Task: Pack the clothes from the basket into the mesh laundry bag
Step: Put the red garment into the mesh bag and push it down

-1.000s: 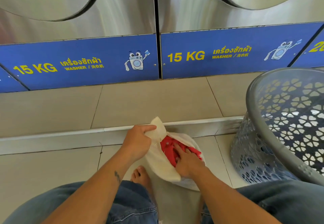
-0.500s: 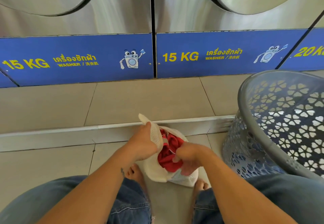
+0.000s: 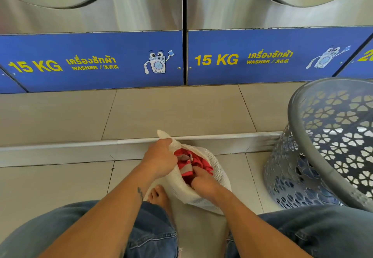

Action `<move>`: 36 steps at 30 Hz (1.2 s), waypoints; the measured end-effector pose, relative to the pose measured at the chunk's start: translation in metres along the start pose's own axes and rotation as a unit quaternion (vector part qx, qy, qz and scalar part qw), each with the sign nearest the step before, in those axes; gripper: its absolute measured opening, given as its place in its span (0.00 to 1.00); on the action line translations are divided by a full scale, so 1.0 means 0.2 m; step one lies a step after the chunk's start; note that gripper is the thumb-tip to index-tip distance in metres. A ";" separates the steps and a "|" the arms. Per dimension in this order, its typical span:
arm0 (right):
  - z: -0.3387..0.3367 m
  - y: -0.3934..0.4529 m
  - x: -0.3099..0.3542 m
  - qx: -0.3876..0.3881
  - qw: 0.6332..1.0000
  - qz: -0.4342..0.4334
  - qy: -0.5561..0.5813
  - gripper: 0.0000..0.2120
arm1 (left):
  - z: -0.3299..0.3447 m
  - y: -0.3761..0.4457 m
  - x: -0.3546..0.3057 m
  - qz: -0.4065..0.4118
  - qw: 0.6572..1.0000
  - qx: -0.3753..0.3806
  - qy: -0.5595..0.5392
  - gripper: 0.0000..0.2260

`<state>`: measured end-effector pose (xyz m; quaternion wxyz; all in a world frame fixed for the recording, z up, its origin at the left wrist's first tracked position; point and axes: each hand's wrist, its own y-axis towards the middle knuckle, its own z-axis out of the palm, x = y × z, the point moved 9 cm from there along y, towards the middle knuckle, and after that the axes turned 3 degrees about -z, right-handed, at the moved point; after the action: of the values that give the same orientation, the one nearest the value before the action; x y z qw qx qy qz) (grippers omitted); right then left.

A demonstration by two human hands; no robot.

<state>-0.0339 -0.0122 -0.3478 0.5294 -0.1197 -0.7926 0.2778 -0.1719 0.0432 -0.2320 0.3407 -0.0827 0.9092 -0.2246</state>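
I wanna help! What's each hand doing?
Left hand: closed, gripping the mesh laundry bag rim.
Right hand: pushing red clothes into the bag.

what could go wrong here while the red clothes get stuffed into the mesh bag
The left hand pinches only one side of the mesh laundry bag, so its mouth could fold shut or slip free as the right hand pushes in. The red garment bulges at the opening and may spill out. Nothing braces the bag on the tiled floor, so it may slide.
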 end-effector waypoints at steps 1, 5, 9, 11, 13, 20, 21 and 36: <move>-0.06 0.00 0.02 -0.035 0.999 -0.014 0.004 0.21 | -0.02 0.00 0.00 -0.004 1.000 -0.011 -0.005 0.28; -0.36 -0.09 0.10 -0.290 0.949 -0.064 -0.104 0.15 | -0.04 -0.01 -0.05 0.005 1.000 -0.025 -0.015 0.28; -0.37 -0.09 -0.07 -0.255 0.963 0.042 -0.080 0.17 | -0.01 -0.02 -0.09 0.014 1.000 -0.013 0.003 0.29; -0.29 -0.05 -0.04 -0.209 0.976 0.001 -0.054 0.12 | -0.01 -0.02 -0.09 0.011 1.000 -0.008 0.003 0.28; -0.20 -0.03 0.05 -0.186 0.978 -0.074 -0.061 0.11 | -0.02 -0.02 -0.08 0.012 1.000 -0.004 0.000 0.28; -0.04 0.07 -0.02 0.011 0.971 0.015 -0.238 0.33 | -0.03 0.00 -0.04 0.002 1.000 0.000 0.008 0.27; -0.09 0.07 -0.01 0.004 0.970 0.020 -0.244 0.32 | -0.04 0.00 -0.05 0.003 1.000 -0.009 0.007 0.26; -0.71 -0.37 0.36 -0.043 0.847 0.020 -0.529 0.13 | 0.00 -0.10 -0.36 0.082 0.994 -0.014 -0.070 0.25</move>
<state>0.0724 0.0069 -0.2095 0.0187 0.0068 -0.9612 0.2750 -0.1187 0.0465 -0.1802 0.4195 -0.0284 0.8900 -0.1766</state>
